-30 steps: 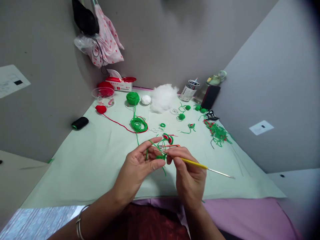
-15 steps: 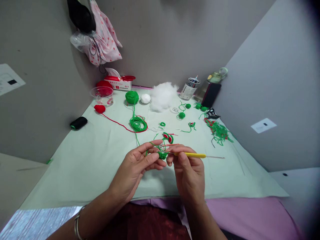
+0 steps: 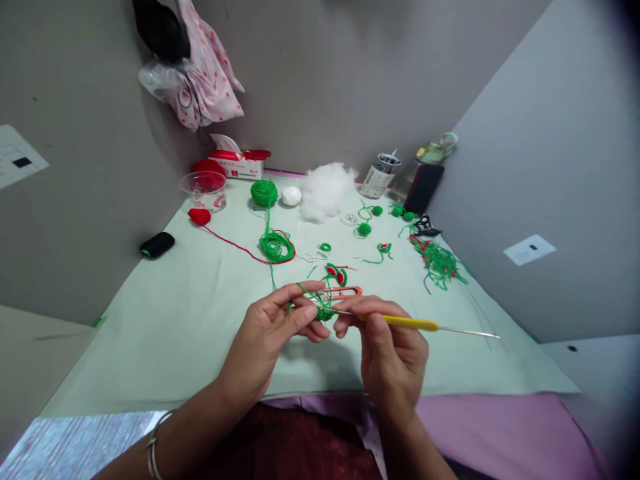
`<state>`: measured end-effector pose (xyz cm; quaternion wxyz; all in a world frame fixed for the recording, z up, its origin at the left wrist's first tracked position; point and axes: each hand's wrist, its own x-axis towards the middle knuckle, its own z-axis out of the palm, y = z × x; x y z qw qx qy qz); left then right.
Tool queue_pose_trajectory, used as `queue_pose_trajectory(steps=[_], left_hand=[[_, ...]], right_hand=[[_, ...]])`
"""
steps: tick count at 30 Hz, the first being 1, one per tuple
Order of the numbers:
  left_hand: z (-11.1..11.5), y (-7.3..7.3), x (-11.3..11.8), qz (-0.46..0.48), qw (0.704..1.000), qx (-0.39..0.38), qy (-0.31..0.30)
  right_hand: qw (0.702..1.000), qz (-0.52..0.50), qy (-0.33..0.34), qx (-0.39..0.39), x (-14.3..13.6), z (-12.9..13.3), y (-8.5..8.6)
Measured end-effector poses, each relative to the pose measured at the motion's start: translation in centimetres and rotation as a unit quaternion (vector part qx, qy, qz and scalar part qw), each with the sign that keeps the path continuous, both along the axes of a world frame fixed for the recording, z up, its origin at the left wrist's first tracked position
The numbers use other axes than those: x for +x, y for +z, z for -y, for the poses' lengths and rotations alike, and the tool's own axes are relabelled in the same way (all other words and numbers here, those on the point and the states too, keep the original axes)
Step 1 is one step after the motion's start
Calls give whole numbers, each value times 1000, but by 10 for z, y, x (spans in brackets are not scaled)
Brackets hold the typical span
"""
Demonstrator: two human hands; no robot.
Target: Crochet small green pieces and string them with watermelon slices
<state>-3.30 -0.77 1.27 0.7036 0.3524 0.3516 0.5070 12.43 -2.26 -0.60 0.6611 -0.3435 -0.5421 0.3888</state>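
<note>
Between thumb and fingers, my left hand (image 3: 275, 323) pinches a small green crochet piece (image 3: 326, 313), with green yarn running over its index finger. My right hand (image 3: 393, 347) grips a crochet hook (image 3: 407, 323) by its yellow handle; the hook's thin metal front end reaches to the green piece. The rear metal end sticks out to the right. Just beyond the hands lie small orange-handled scissors (image 3: 350, 292) and two red-and-green crocheted pieces (image 3: 337, 274). A loose coil of green yarn (image 3: 277, 247) feeds down to my left hand.
Farther back are a green yarn ball (image 3: 264, 193), white stuffing (image 3: 327, 191), a tissue box (image 3: 240, 165) and a clear plastic tub (image 3: 205, 193). Yarn scraps (image 3: 440, 263), a phone (image 3: 424, 189) and a can of pens (image 3: 380, 177) are on the right. A black object (image 3: 157, 245) lies left.
My right hand has shifted right and slightly down with the hook, whose front end has drawn back from the left thumb. More of the orange scissors shows. My left hand has barely moved.
</note>
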Motion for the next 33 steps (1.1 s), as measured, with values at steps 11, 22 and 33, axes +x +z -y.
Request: queue_pose_trajectory(steps=[11, 22, 33], left_hand=[[3, -5, -3, -57, 996, 65, 18], [4, -6, 4, -191, 963, 147, 118], [4, -2, 11, 2, 1000, -13, 21]], right_hand=[[997, 69, -17, 36, 3, 3, 0], [965, 221, -17, 142, 5, 5, 7], [863, 398, -163, 264, 3, 6, -12]])
